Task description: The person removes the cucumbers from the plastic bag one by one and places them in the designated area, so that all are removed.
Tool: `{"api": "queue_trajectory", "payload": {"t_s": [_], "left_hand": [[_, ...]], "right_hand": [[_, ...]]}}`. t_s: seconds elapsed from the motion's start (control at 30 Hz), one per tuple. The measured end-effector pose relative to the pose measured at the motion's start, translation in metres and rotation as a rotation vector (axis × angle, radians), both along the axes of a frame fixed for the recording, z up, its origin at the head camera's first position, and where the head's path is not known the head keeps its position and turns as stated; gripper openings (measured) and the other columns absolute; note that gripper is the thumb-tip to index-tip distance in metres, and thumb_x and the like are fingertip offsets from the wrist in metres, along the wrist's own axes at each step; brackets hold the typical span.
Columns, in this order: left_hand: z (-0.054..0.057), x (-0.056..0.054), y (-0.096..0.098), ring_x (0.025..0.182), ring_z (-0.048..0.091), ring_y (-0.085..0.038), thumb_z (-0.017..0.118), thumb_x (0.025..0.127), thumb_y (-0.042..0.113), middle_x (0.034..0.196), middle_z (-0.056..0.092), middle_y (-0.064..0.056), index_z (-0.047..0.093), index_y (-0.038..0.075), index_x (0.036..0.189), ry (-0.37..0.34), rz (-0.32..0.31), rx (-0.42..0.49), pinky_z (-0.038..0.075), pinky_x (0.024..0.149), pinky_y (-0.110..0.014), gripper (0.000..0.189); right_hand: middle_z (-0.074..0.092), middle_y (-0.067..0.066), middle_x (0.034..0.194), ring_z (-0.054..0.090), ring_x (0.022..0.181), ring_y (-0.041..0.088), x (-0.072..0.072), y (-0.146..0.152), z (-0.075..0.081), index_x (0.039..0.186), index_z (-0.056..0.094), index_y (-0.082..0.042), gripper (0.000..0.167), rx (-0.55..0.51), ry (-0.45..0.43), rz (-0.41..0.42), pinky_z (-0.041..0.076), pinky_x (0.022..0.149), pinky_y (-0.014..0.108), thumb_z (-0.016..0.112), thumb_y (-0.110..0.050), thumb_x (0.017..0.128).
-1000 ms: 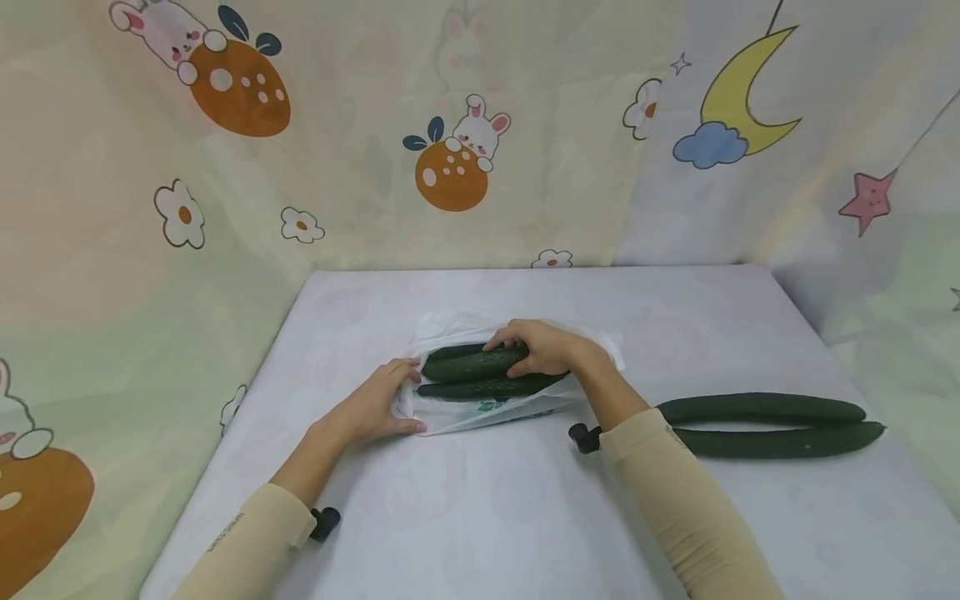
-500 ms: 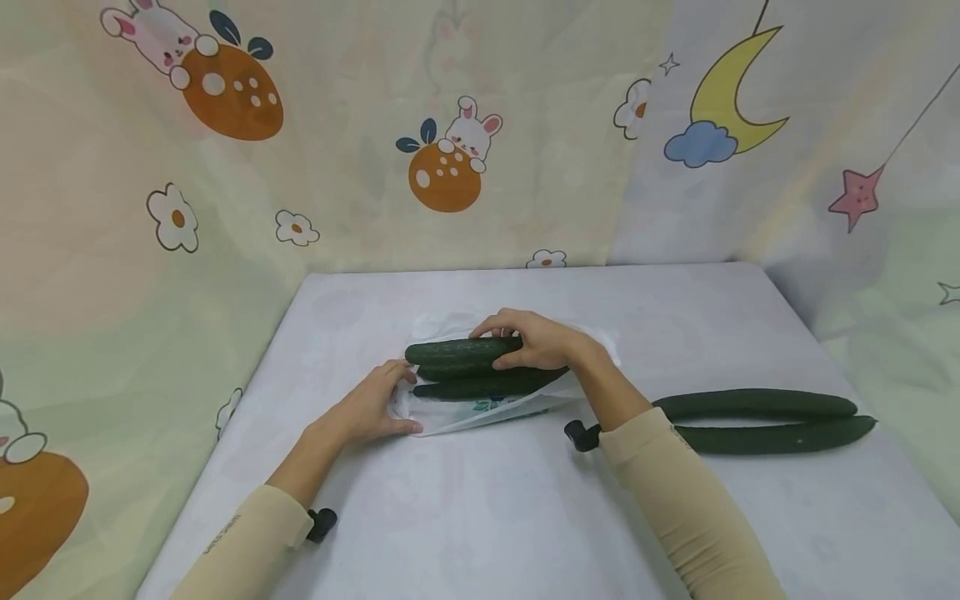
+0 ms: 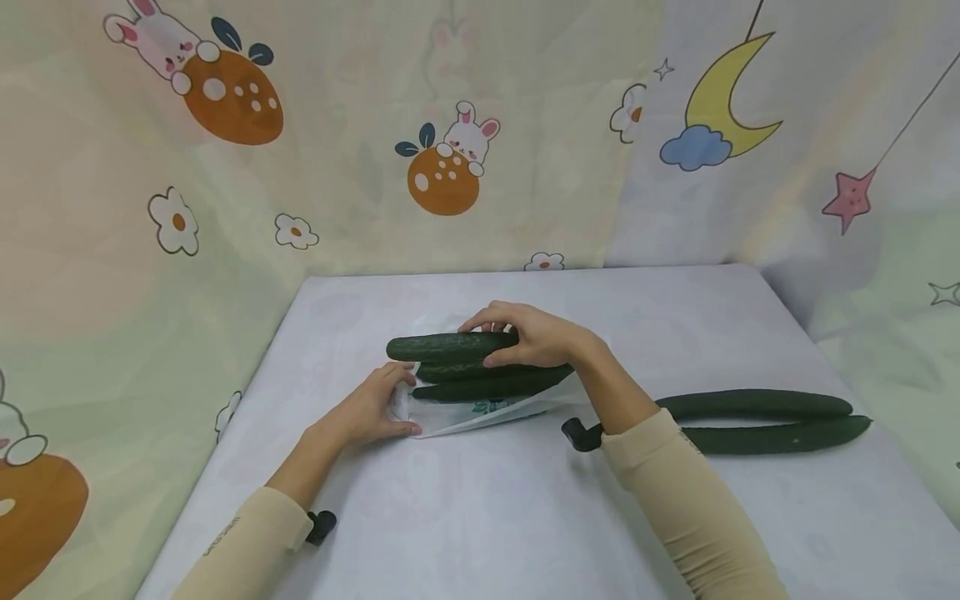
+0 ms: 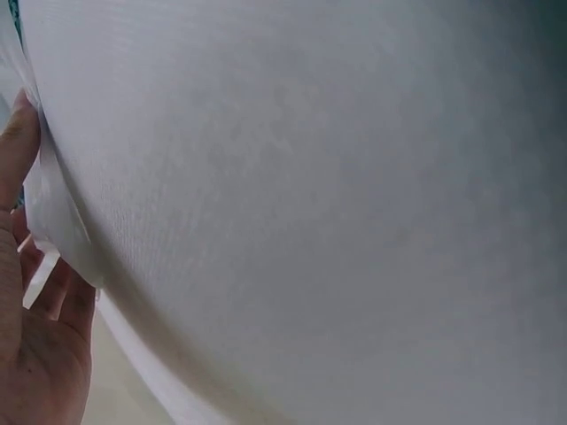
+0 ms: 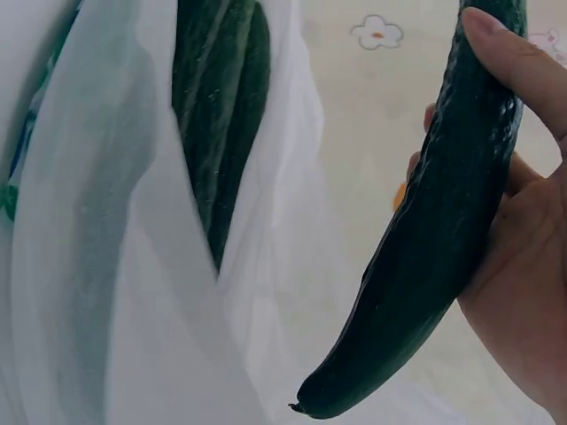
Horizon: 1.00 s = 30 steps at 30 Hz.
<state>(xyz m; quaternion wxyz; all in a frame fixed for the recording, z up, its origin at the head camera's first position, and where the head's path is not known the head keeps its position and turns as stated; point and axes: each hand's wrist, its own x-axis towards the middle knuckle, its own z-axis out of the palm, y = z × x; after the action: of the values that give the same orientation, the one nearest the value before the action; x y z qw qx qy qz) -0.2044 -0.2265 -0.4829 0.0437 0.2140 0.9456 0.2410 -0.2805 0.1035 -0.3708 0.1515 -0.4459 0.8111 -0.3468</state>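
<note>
My right hand [image 3: 536, 335] grips a dark green cucumber [image 3: 427, 346], thumb on the near side and fingers beyond it. The cucumber's left end sticks out past the mouth of a white plastic bag [image 3: 450, 417]. In the right wrist view this cucumber [image 5: 425, 204] lies across the palm, its stem end free. Two more cucumbers [image 3: 480, 390] lie side by side in the bag, below the held one. At the bag's left end, my left hand [image 3: 371, 404] holds the mouth's edge between thumb and fingers; the left wrist view shows thin film [image 4: 62, 226] there.
Two long cucumbers [image 3: 780, 437] lie together on the right of the white-covered table [image 3: 465, 517], partly behind the right sleeve. A printed cloth [image 3: 337, 150] hangs behind the table. Small black devices [image 3: 581, 435] sit at both wrists.
My right hand has moved left and up, carrying the cucumber from among the others until it projects over the bag's left edge. The left hand has stayed at the bag mouth.
</note>
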Motion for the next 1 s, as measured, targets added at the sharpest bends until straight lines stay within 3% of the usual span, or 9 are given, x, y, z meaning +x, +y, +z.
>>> {"api": "queue_trajectory", "payload": {"t_s": [0.33, 0.7, 1.0], "left_hand": [[-0.002, 0.000, -0.001, 0.147, 0.040, -0.038, 0.093, 0.074, 0.042, 0.160, 0.042, -0.014, 0.059, 0.010, 0.126, 0.025, -0.021, 0.004, 0.035, 0.119, -0.055, 0.069], [0.000, 0.002, -0.003, 0.144, 0.042, -0.039, 0.094, 0.073, 0.039, 0.156, 0.045, -0.015, 0.061, 0.008, 0.124, 0.042, -0.014, 0.015, 0.037, 0.117, -0.054, 0.068], [0.000, 0.002, -0.001, 0.146, 0.041, -0.038, 0.092, 0.075, 0.043, 0.158, 0.043, -0.014, 0.061, 0.010, 0.127, 0.016, -0.021, 0.006, 0.036, 0.119, -0.054, 0.069]], "right_hand": [[0.060, -0.007, 0.130, 0.056, 0.120, 0.016, 0.004, -0.001, 0.014, 0.141, 0.060, -0.031, 0.052, -0.075, 0.071, -0.014, 0.050, 0.102, 0.045, 0.078, -0.024, 0.093], [0.059, -0.002, 0.138, 0.056, 0.123, 0.022, 0.005, 0.001, 0.035, 0.142, 0.059, -0.023, 0.052, -0.158, 0.096, -0.029, 0.050, 0.104, 0.050, 0.078, -0.022, 0.093], [0.058, -0.003, 0.133, 0.053, 0.122, 0.020, 0.007, 0.007, 0.048, 0.143, 0.058, -0.022, 0.053, -0.172, 0.119, -0.054, 0.051, 0.100, 0.043, 0.078, -0.020, 0.093]]}}
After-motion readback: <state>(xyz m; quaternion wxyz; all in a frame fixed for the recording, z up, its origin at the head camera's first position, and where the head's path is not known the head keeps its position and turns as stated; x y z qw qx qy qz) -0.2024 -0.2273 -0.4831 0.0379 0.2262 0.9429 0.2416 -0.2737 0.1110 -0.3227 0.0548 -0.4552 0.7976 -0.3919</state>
